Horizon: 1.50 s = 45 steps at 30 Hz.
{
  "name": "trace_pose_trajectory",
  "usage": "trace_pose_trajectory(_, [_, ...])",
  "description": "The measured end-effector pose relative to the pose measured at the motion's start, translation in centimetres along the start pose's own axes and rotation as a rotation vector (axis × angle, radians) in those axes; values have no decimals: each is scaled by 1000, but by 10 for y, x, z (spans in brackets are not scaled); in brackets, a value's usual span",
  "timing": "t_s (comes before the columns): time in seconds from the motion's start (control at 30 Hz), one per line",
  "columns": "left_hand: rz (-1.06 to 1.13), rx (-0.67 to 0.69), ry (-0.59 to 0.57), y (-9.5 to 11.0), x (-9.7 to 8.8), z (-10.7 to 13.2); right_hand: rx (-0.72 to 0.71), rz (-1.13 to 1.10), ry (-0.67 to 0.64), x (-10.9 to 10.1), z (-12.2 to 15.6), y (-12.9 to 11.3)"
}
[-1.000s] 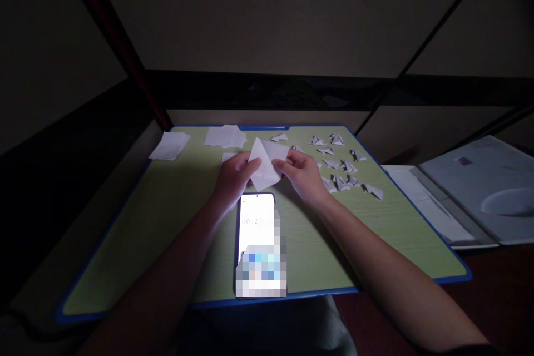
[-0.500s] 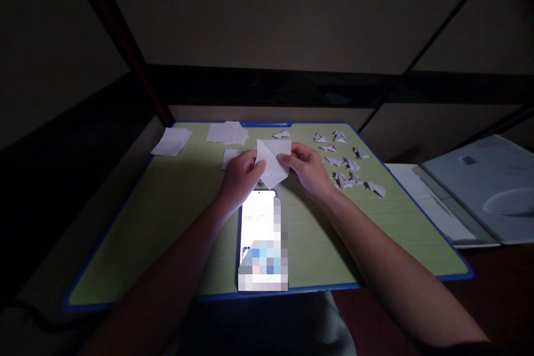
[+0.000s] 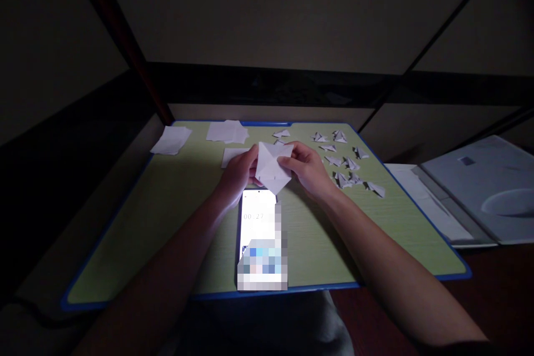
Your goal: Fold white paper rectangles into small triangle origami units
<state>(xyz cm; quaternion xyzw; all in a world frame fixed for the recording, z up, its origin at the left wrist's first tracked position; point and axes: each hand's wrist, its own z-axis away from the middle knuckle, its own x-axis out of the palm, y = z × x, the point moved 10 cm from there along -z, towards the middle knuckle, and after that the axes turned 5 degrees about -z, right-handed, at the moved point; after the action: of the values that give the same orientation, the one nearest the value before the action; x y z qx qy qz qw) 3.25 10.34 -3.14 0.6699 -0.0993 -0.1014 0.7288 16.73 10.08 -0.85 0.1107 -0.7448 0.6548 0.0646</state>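
A white piece of paper [image 3: 272,166] with fold creases and a pointed lower end is held up above the middle of the table. My right hand [image 3: 307,167] pinches its right side, thumb on the face and fingers behind. At the left edge, my left hand [image 3: 237,175] is closed on the paper, its fingers partly hidden behind it. Just below the pointed end lies a lit phone [image 3: 259,208] showing a timer. Behind my left hand is another white sheet [image 3: 231,156], partly covered.
Several small folded paper pieces [image 3: 351,163] lie at the right of the green table [image 3: 167,222]. White paper stacks sit at the far left [image 3: 172,140] and back [image 3: 225,132]. A grey box-like item [image 3: 479,189] is beyond the right edge.
The paper has tilted and come slightly lower, its point now nearer the phone. My left thumb has moved from the paper's face up to its left edge; my right hand keeps its pinch.
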Motion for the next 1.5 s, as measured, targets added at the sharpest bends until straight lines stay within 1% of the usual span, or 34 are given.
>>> trace_pose_trajectory(0.1, [43, -11, -88, 1, 9, 3, 3, 7, 6, 0, 1, -2])
trace_pose_trajectory(0.17, [89, -19, -119, 3, 12, 4, 11, -13, 15, 0, 2, -3])
trace_pose_trajectory(0.27, [134, -40, -94, 2, 9, 4, 12, -49, 9, 1, 3, -4])
trace_pose_trajectory(0.4, [110, -30, -56, 2, 8, 3, -10, -67, -13, 3, 2, -6])
trace_pose_trajectory(0.47, [112, -24, -55, 3, 10, 4, -20, -47, -17, 3, 2, -7])
trace_pose_trajectory(0.63, [109, -12, -73, 7, 13, 7, -61, 0, -33, 3, 2, -10])
trace_pose_trajectory(0.8, [113, -18, -135, 6, 18, 8, -75, 24, -74, 5, 4, -11])
trace_pose_trajectory(1.0, [123, -1, -159, 11, 22, 12, -100, 11, -112, 9, 5, -15])
trace_pose_trajectory(1.17, [92, 32, -137, 18, 19, 14, -102, 35, -109, 12, 6, -20])
trace_pose_trajectory(1.37, [27, 62, -147, 17, 19, 13, -77, 12, -81, 10, 4, -18])
trace_pose_trajectory(1.43, [7, 77, -126, 17, 16, 12, -75, -9, -68, 8, 4, -17])
trace_pose_trajectory(1.5, [-8, 101, -69, 17, 9, 10, -69, -52, -78, 9, 4, -16])
